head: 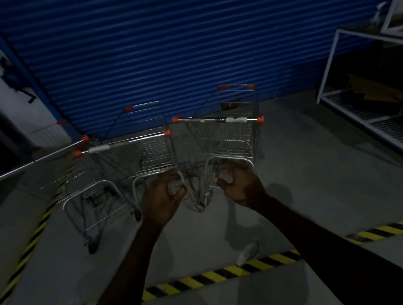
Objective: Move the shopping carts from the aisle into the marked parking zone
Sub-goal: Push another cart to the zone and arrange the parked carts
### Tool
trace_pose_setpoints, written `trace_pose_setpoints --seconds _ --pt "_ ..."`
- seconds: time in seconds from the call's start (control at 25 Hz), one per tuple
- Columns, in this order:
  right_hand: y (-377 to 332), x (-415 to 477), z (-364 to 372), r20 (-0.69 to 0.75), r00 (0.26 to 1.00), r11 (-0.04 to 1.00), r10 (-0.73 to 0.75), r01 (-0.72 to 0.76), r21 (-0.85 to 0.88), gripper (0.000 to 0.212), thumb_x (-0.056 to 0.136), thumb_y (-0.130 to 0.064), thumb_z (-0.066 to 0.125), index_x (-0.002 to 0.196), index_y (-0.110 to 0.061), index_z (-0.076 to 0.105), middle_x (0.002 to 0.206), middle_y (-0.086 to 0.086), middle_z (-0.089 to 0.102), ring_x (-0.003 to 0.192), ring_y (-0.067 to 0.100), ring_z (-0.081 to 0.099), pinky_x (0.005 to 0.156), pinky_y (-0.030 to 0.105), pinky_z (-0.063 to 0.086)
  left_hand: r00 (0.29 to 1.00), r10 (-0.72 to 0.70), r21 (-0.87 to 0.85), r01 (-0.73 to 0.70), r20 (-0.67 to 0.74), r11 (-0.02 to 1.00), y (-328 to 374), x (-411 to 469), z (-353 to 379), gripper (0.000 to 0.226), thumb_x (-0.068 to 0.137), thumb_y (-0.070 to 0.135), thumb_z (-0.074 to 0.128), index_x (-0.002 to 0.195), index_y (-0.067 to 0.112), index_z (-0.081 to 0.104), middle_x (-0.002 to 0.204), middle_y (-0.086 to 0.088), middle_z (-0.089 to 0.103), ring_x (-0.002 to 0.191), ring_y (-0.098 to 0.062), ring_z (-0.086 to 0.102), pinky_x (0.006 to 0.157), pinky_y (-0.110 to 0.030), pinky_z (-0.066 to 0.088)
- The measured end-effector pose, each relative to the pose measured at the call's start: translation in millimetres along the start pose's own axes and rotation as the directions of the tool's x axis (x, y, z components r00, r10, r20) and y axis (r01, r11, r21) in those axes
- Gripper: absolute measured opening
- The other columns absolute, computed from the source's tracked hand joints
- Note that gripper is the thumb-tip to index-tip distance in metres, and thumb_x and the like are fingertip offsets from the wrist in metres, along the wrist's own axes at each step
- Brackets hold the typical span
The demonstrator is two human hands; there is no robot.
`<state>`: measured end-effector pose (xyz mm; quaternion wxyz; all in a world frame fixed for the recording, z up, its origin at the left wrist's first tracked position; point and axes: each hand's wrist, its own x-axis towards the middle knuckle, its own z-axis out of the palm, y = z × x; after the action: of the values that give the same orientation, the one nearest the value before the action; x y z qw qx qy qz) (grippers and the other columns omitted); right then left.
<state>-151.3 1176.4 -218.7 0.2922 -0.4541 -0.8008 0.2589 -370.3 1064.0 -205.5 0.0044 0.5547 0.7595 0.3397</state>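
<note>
Hands hang low in front of the carts: our left hand (164, 195) and our right hand (238, 185) are both clenched, fingers (174, 185) curled tight into the palms. The left fist overlaps the curved rear base tube of the middle chrome wire shopping cart (156, 154). The right fist overlaps the same tube on the right chrome wire shopping cart (231, 137). In the dim, blurred view we cannot tell whether the fingers wrap those tubes or merely sit in front of them. Neither hand is on a handle: the middle cart's orange-capped steel handle bar (121, 144) and the right cart's handle bar (217, 120) sit higher in the view, apart from our fingers.

Both carts stand side by side, close together, facing the blue corrugated roller shutter (185, 43). A third chrome wire shopping cart (89, 195) stands just left of them, turned at an angle, its handle reaching out to the left.

All three rest on the grey concrete floor (309, 179), beyond the near strip of yellow-and-black striped floor tape (219, 273). Our forearms cross that strip. A white metal shelving frame (335, 65) stands at the right.
</note>
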Motion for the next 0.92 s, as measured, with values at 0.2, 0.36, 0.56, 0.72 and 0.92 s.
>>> trace_pose_setpoints --seconds 0.2,0.36,0.56,0.72,0.92 --pt "-49 -60 44 0.037 0.999 0.997 0.019 -0.022 0.077 0.05 0.078 -0.061 0.058 0.117 -0.031 0.063 0.108 -0.008 0.07 0.104 0.02 0.066 0.093 0.041 0.054 0.998 -0.044 -0.05 0.042 -0.038 0.998 -32 -63 -62 0.061 0.075 0.049 0.058 0.129 0.022 0.064 0.129 -0.003 0.068 0.116 -0.028 0.065 0.095 -0.04 0.051" --pt "-101 -113 51 0.027 1.0 0.995 0.011 -0.014 0.099 0.055 0.079 -0.062 0.054 0.119 -0.026 0.065 0.111 -0.006 0.07 0.105 0.02 0.066 0.091 0.036 0.054 0.996 -0.088 -0.017 0.087 -0.014 0.996 -51 -100 -98 0.06 0.076 0.046 0.061 0.132 0.025 0.063 0.132 -0.005 0.066 0.119 -0.029 0.062 0.098 -0.04 0.05" --pt "-120 -149 69 0.06 0.997 0.991 -0.045 0.037 0.125 0.048 0.083 -0.075 0.055 0.109 -0.036 0.063 0.097 -0.016 0.066 0.095 0.017 0.067 0.086 0.042 0.057 0.99 -0.14 0.006 0.141 -0.011 0.99 -54 -155 -126 0.063 0.079 0.057 0.053 0.134 0.027 0.061 0.135 -0.003 0.063 0.125 -0.029 0.057 0.101 -0.046 0.048" --pt "-150 -187 66 0.189 0.971 0.984 -0.147 0.125 0.124 0.038 0.09 -0.062 0.062 0.112 -0.031 0.064 0.098 -0.015 0.067 0.093 0.01 0.065 0.086 0.038 0.056 0.985 -0.146 0.033 0.15 -0.096 0.988 -53 -217 -152 0.061 0.08 0.059 0.051 0.127 0.021 0.066 0.128 -0.003 0.066 0.117 -0.029 0.061 0.093 -0.042 0.052" --pt "-181 -245 55 0.312 0.902 0.948 -0.299 0.245 0.202 0.022 0.094 -0.046 0.067 0.108 -0.029 0.067 0.105 -0.014 0.069 0.098 0.005 0.062 0.086 0.032 0.054 0.919 -0.335 0.085 0.358 -0.207 0.93 -35 -307 -187 0.053 0.085 0.058 0.054 0.129 0.029 0.061 0.13 0.002 0.062 0.118 -0.026 0.059 0.092 -0.046 0.051"
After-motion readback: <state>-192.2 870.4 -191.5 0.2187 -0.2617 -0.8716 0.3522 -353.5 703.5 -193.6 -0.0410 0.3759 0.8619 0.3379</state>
